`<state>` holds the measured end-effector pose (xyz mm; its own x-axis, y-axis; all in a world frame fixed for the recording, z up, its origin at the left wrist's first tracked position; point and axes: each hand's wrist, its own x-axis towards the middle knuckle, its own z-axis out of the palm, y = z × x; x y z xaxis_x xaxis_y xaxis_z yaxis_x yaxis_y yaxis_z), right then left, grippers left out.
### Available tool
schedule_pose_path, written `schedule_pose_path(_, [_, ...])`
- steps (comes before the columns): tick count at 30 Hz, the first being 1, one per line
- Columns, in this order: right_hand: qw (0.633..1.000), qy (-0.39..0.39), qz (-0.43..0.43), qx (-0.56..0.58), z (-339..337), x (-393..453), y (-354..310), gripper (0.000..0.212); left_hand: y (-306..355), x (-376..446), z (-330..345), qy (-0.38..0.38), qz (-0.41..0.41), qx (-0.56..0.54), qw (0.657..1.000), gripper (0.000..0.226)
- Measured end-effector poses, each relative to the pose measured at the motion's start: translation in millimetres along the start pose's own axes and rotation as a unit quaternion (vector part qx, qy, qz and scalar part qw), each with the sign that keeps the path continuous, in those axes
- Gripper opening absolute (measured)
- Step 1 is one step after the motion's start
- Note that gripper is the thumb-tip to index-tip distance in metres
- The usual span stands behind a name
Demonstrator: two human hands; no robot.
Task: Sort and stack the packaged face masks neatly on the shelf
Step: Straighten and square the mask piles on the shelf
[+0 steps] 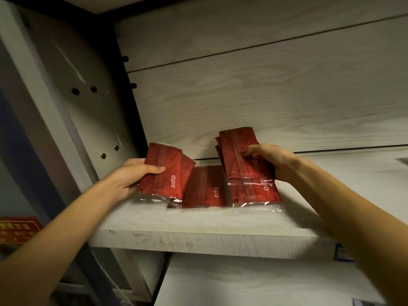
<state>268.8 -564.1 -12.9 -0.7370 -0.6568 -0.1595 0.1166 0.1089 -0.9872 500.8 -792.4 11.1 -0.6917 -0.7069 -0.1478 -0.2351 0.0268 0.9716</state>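
Observation:
Red packaged face masks in clear wrappers lie on a pale wooden shelf (198,237). My left hand (132,175) grips a small bundle of red packs (164,171) at the shelf's left end, thumb on top. My right hand (268,161) pinches a second bundle of packs (237,149), tilted up above a flat stack (254,191) on the right. One more flat pack (205,188) lies between the two bundles.
A grey side panel (88,96) with peg holes closes the shelf on the left. The wood-grain back wall (265,85) stands behind. A red printed box (17,230) sits low left. A lower shelf (242,283) runs beneath.

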Motion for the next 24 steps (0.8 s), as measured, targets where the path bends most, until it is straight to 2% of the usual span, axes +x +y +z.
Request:
schedule_pose_path(5, [0.998, -0.060, 0.010, 0.017, 1, 3, -1, 0.027, 5, 6, 27, -0.032, -0.016, -0.070, 0.997, 0.035])
schedule_pose_path(11, [0.996, -0.080, 0.014, 0.048, 1, 2, -2, 0.009, 18, 22, 71, -0.066, 0.016, -0.026, 0.997, 0.035])
schedule_pose_path(15, [0.998, -0.030, 0.026, 0.039, -1, -2, -1, 0.008, 12, 38, 92, -0.031, 0.052, 0.090, 0.994, 0.055])
schedule_pose_path(17, [0.996, -0.017, 0.025, 0.087, -8, -2, -2, 0.009, 6, 47, 94, -0.016, 0.067, 0.148, 0.987, 0.060])
schedule_pose_path(21, [0.988, 0.010, 0.017, 0.152, -15, 3, -6, 0.010, -2, 59, 94, -0.013, 0.092, 0.222, 0.971, 0.021])
schedule_pose_path(24, [0.996, -0.005, 0.025, 0.083, -4, 3, -2, 0.014, 2, 60, 98, 0.025, 0.114, 0.264, 0.957, 0.031])
